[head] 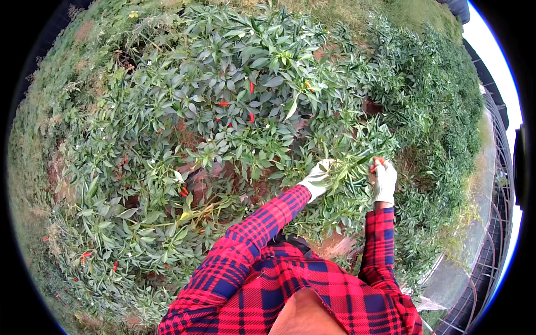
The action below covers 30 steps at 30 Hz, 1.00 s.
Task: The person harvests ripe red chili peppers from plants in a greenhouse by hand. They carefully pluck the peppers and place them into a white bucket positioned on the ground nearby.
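Observation:
Chilli pepper plants [259, 54] with dark green leaves fill the ground before me. My right hand [384, 180], in a white glove, is closed on red chilli peppers [378, 161] that show at its fingertips. Just left of it, my left hand [319, 179], also white-gloved, is at a leafy pepper branch [345, 169]; leaves cover its fingers, so its grip cannot be made out. Green peppers hang among the leaves between the two hands. More red peppers [251, 117] hang in the foliage above and to the left of my left hand.
Yellowing stems [205, 212] spread at the lower left of my left hand. Bare soil [335, 246] shows near my body. Weeds [75, 79] grow along the left rim. At the right stand a pale ground sheet [456, 276] and a curved wire frame [500, 167].

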Tool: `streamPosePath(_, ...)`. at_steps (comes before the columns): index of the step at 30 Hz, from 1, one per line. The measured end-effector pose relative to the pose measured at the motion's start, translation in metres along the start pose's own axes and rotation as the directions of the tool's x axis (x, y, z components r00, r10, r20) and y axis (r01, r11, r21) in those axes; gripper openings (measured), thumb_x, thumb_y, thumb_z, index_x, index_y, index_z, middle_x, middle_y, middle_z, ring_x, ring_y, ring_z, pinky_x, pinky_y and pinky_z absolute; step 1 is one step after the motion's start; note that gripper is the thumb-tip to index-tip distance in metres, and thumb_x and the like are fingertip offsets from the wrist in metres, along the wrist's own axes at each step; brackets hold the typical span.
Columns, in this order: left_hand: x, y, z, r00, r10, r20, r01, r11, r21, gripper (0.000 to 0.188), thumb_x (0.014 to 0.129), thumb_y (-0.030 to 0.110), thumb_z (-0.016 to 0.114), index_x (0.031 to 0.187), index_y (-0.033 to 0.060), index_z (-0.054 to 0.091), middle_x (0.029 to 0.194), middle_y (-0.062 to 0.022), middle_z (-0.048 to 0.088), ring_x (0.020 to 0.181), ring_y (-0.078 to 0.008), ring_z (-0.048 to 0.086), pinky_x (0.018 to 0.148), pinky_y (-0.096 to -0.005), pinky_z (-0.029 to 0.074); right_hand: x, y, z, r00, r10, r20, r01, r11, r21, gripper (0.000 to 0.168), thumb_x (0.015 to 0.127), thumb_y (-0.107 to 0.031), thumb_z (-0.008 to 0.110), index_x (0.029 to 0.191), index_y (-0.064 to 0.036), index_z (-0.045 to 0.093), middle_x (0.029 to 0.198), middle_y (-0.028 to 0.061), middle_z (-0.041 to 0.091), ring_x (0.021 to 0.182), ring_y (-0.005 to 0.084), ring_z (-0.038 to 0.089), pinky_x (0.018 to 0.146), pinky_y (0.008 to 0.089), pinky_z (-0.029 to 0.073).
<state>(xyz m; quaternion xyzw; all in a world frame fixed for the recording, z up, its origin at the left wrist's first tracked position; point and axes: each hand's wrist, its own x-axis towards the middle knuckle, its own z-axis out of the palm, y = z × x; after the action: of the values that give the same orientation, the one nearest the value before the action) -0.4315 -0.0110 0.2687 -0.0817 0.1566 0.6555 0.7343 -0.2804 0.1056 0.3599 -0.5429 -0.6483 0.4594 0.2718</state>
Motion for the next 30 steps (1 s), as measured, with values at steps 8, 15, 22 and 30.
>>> streamPosePath(8, -0.112, 0.039, 0.02, 0.99, 0.134, 0.032, -0.002, -0.218, 0.976, 0.051, 0.077, 0.026, 0.056, 0.118, -0.0005, 0.04, 0.105, -0.0205, 0.052, 0.093, -0.0361, 0.053, 0.082, -0.0385, 0.043, -0.07, -0.128, 0.166, 0.854, -0.376, 0.36, 0.427, 0.901, -0.073, 0.015, 0.081, -0.012, 0.051, 0.088, -0.002, 0.059, 0.067, 0.0035, 0.052, 0.056, 0.0111, 0.044, 0.054, 0.0246, 0.038)
streamPosePath(15, -0.256, 0.035, -0.153, 0.603, 0.698, -0.386, 0.017, 0.473, 0.881, 0.025, 0.072, -0.002, 0.048, 0.096, -0.0012, 0.055, 0.081, -0.0089, 0.058, 0.075, -0.0148, 0.058, 0.068, -0.0252, 0.046, 0.019, -0.033, 0.321, 0.377, -0.004, 0.926, 0.926, -0.019, -0.377, 0.015, 0.078, -0.015, 0.044, 0.085, -0.006, 0.053, 0.077, 0.0141, 0.06, 0.073, 0.0296, 0.06, 0.062, 0.0405, 0.047)
streamPosePath(22, -0.348, -0.04, -0.185, 0.115, 0.511, -0.852, -0.193, 0.853, 0.485, 0.022, 0.077, -0.005, 0.039, 0.094, 0.0012, 0.051, 0.082, -0.0033, 0.053, 0.066, -0.0103, 0.053, 0.061, -0.0216, 0.044, 0.099, 0.01, 0.423, 0.331, 0.177, 0.927, 0.943, -0.101, -0.317, 0.045, 0.084, -0.034, 0.033, 0.086, 0.0, 0.063, 0.09, 0.0182, 0.061, 0.085, 0.0316, 0.059, 0.079, 0.0403, 0.044)
streamPosePath(30, -0.212, 0.034, -0.147, 0.468, 0.625, -0.624, -0.295, 0.777, 0.556, 0.028, 0.077, 0.002, 0.041, 0.102, -0.002, 0.052, 0.087, -0.009, 0.059, 0.071, -0.0152, 0.059, 0.064, -0.0243, 0.046, 0.087, -0.066, 0.401, -0.119, -0.108, 0.987, 0.984, -0.143, 0.103, 0.017, 0.08, -0.019, 0.044, 0.084, -0.005, 0.053, 0.081, 0.0137, 0.056, 0.076, 0.0293, 0.058, 0.066, 0.0392, 0.046)
